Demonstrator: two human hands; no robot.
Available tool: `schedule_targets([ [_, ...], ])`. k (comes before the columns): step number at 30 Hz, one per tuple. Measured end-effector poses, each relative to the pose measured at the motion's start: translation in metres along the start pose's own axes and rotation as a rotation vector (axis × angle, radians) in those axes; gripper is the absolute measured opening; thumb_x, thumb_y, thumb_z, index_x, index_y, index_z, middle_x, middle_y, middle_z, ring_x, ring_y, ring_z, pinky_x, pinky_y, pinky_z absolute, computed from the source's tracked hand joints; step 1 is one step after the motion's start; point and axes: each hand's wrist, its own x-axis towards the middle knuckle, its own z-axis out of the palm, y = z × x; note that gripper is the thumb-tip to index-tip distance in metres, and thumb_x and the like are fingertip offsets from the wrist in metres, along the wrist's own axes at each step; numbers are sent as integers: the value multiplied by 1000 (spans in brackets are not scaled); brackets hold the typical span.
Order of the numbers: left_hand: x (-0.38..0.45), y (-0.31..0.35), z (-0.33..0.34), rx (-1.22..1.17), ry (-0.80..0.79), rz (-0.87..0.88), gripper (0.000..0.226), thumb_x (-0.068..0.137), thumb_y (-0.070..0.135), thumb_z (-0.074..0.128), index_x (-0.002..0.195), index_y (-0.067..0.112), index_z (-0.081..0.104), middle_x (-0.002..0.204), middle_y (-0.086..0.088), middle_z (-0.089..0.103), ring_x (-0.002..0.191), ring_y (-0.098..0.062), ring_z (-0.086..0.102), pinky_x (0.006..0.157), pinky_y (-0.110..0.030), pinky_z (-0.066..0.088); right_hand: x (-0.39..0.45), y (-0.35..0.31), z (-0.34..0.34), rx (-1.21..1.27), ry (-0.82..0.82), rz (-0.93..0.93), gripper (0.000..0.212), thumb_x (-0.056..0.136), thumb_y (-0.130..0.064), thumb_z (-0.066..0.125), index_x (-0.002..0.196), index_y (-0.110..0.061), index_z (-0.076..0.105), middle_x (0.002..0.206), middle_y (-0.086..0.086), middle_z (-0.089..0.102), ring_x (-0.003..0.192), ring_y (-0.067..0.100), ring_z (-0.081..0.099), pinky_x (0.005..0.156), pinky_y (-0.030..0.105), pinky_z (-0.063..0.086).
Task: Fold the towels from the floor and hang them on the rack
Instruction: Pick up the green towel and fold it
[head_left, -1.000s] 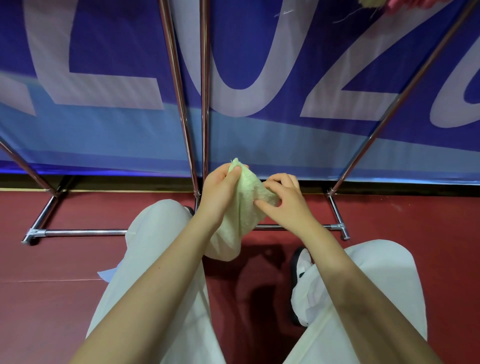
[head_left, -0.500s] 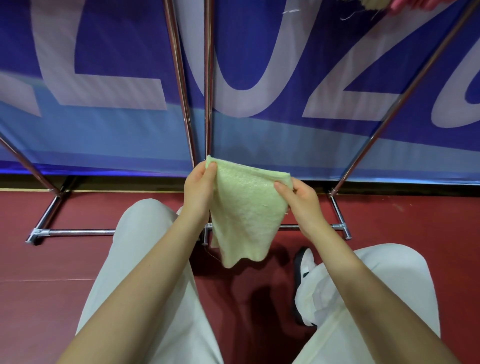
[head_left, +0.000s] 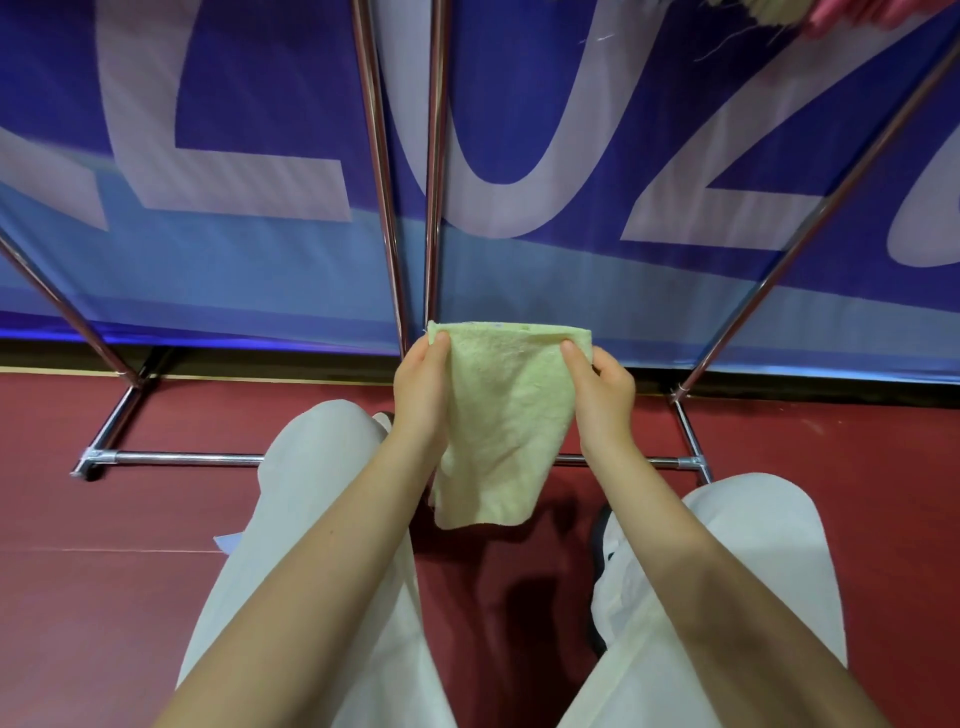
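A: Largest item?
B: Banner (head_left: 234, 270), blue with pale oversized lettering, spanning the full background behind everything else.

A: Next?
B: Floor (head_left: 104, 597), dark red, with a dark strip where it meets the banner.

A: The rack?
B: Rack (head_left: 405, 208), chrome tubing. Two uprights near centre, slanted side poles left and right, one low crossbar running just above the floor. Fabric in beige and pink at the top right corner, cut off by the frame edge; cannot tell what it hangs on.

A: The person?
B: Trousers (head_left: 322, 519), off-white and loose, both legs in view below the arms. One dark shoe partly visible beside the right leg.

A: The towel?
B: Towel (head_left: 498, 415), pale yellow-green terry, held in the air in front of the central uprights, above the floor and between the knees. Top edge taut and level; body hangs and narrows downward.

A: Hands?
B: Left hand (head_left: 423, 395) pinches the top left corner, thumb in front. Right hand (head_left: 602, 395) pinches the top right corner likewise.
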Motion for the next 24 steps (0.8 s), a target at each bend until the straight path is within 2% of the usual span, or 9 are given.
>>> schedule_targets([
  [3, -2, -1, 7, -105, 0, -85, 19, 93, 27, 53, 91, 18, 69, 101, -7, 69, 96, -22, 64, 92, -40, 50, 5, 5, 7, 25, 50, 55, 25, 88, -21, 64, 71, -5, 57, 67, 6, 46, 65, 16, 40, 60, 28, 33],
  [5, -4, -1, 12, -151, 6, -114, 18, 96, 22, 51, 91, 16, 68, 99, -7, 69, 93, -21, 64, 85, -35, 51, 7, 9, 11, 30, 87, 85, 28, 85, -24, 66, 69, -4, 54, 68, 7, 43, 65, 18, 37, 61, 31, 32],
  [8, -10, -3, 19, -188, 15, -157, 19, 97, 20, 49, 89, 18, 66, 93, -4, 68, 85, -18, 63, 74, -29, 50, 10, 14, 18, 4, 124, 102, 40, 77, -30, 68, 70, 5, 51, 68, 6, 46, 65, 18, 39, 62, 33, 34],
  [12, -11, -5, 27, -208, 27, -227, 19, 97, 18, 48, 93, 15, 66, 90, -4, 70, 81, -17, 66, 74, -30, 54, 7, 13, 27, -44, 133, 101, 28, 82, -23, 68, 68, -6, 50, 66, 3, 44, 64, 16, 38, 60, 29, 34],
  [17, -12, -9, 32, -219, -9, -195, 21, 97, 15, 47, 92, 15, 68, 79, -1, 72, 73, -14, 69, 70, -29, 56, 3, 13, 35, -114, 59, 41, 35, 83, -25, 66, 72, 2, 46, 68, 5, 42, 63, 17, 36, 59, 30, 32],
  [21, -16, -11, 33, -180, -78, -128, 23, 98, 16, 45, 101, 14, 68, 86, -4, 72, 78, -15, 69, 73, -30, 55, 1, 11, 36, -144, 31, 9, 34, 84, -25, 65, 67, -7, 41, 66, 4, 38, 62, 16, 33, 57, 30, 30],
  [24, -18, -12, 33, -128, -92, -74, 25, 99, 14, 43, 101, 15, 68, 84, 0, 72, 74, -10, 69, 65, -25, 53, -4, 11, 38, -156, 6, -13, 29, 85, -23, 65, 69, -8, 46, 64, 1, 44, 60, 13, 39, 58, 30, 34],
])
